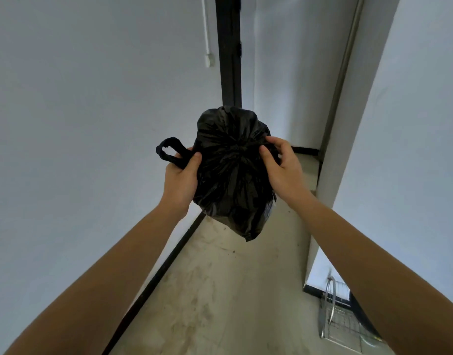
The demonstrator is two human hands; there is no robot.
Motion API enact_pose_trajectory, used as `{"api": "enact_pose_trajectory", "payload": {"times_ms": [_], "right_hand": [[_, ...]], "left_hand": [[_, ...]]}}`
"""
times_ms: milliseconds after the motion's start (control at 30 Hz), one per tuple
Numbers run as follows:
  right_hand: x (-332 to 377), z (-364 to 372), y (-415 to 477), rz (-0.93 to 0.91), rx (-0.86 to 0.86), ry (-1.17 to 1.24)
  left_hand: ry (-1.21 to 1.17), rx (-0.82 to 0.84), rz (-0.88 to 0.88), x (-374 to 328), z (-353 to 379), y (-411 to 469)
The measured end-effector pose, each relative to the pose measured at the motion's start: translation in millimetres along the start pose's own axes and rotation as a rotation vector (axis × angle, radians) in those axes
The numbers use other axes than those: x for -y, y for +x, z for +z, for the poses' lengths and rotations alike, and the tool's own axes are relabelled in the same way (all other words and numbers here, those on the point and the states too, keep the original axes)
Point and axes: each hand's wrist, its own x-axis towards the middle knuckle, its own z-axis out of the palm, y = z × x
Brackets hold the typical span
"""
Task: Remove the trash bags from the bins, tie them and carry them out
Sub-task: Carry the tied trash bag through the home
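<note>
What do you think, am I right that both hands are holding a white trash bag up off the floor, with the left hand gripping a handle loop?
Not quite: the trash bag is black, not white. The head view shows the left hand and right hand holding it up off the floor, with the left hand gripping a handle loop.
</note>
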Motion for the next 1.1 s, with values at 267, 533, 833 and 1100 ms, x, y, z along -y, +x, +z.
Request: {"api": "enact_pose_trajectory", "payload": {"times_ms": [267,533,833,1100], "right_hand": [[-102.6,91.4,213.3,-0.075,0.026,-0.008],[-171.5,172.5,438.9,-0.057,0.018,-0.049],[-300.0,206.9,644.6,0.010,-0.037,-0.028],[-471.3,228.5,849.7,0.154,0.003,-0.033]], "left_hand": [[-0.106,-0.064,0.025,69.3,8.1,232.6],[-0.153,0.016,-0.004,99.7,21.0,490.9],[-0.096,0.077,-0.065,182.7,88.6,727.1],[-0.037,0.082,-0.218,298.7,172.8,947.3]]}}
